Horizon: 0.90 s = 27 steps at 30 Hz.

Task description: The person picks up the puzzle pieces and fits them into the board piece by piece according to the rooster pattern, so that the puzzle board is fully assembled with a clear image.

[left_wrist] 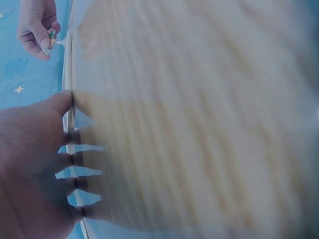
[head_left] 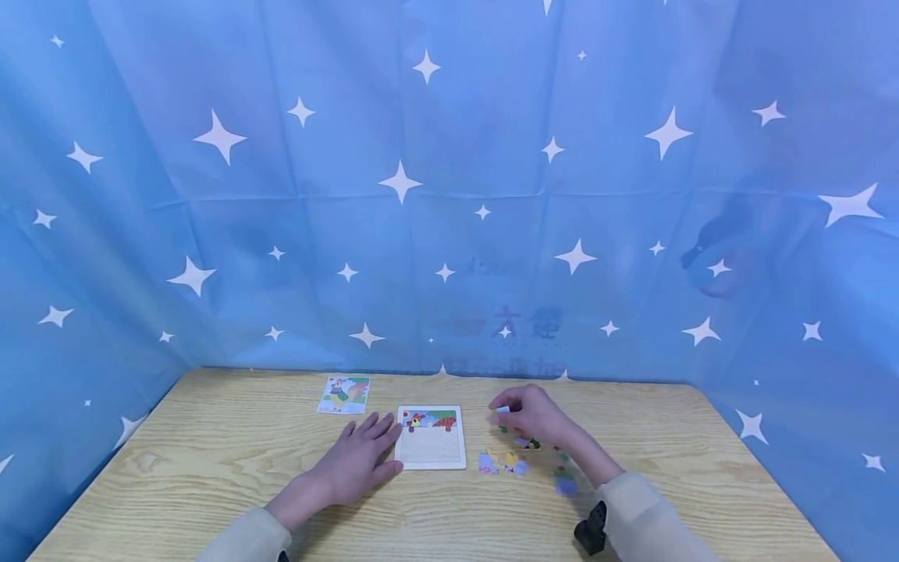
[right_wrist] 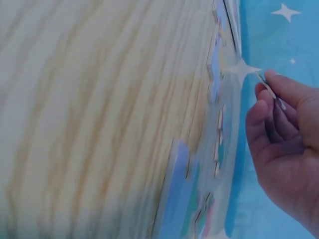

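In the head view a white puzzle tray (head_left: 431,451) lies at the middle of the table, with a strip of joined picture pieces (head_left: 430,420) along its far side. My left hand (head_left: 357,459) rests flat on the table, fingers spread, at the tray's left edge. To the right of the tray, my right hand (head_left: 537,414) pinches a puzzle piece (head_left: 502,410) between thumb and fingers. The right wrist view shows that hand (right_wrist: 286,124) raised off the table, with the thin piece seen edge-on. Loose puzzle pieces (head_left: 504,462) lie below and beside the right hand.
A square picture card (head_left: 344,395) lies at the back left of the wooden table (head_left: 232,437). Near my right forearm are more loose pieces (head_left: 565,482). A blue curtain (head_left: 449,234) with white stars hangs behind the table and along its sides.
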Each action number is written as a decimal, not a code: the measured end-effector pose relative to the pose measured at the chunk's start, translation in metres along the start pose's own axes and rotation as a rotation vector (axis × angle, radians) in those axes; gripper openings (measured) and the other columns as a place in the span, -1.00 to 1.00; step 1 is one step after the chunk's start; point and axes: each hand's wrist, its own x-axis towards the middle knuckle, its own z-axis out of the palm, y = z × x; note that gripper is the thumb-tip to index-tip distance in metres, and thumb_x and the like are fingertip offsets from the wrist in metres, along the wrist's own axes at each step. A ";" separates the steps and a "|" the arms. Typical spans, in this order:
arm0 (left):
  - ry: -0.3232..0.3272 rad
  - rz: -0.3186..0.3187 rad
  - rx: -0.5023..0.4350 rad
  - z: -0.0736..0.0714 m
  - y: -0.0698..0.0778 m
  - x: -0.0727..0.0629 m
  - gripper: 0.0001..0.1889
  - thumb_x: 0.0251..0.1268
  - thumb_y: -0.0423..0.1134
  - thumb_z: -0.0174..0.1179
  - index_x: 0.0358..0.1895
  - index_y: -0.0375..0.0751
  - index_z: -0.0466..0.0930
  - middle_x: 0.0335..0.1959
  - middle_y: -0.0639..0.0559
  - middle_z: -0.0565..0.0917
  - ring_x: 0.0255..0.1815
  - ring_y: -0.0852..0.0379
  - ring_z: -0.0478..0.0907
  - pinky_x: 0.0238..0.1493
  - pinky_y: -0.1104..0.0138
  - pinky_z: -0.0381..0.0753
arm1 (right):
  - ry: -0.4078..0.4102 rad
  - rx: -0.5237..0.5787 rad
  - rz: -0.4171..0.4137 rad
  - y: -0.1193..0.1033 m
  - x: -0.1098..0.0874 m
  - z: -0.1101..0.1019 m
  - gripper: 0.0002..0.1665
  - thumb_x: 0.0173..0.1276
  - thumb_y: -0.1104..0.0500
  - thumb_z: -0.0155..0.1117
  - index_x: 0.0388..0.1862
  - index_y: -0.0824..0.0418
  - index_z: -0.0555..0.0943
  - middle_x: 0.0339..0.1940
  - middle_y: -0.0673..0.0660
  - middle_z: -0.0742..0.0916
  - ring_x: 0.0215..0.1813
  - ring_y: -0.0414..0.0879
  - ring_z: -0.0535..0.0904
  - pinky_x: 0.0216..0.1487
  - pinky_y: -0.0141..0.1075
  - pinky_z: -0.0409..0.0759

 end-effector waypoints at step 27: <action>0.004 0.007 0.002 0.001 0.000 -0.001 -0.34 0.60 0.03 0.10 0.52 -0.39 0.31 0.56 -0.36 0.23 0.58 -0.41 0.05 0.42 -0.39 0.02 | -0.015 0.111 -0.046 -0.023 0.008 0.020 -0.75 0.53 0.28 0.26 0.09 0.37 0.68 -0.60 0.12 0.60 -0.59 -0.07 0.40 -0.56 -0.31 0.38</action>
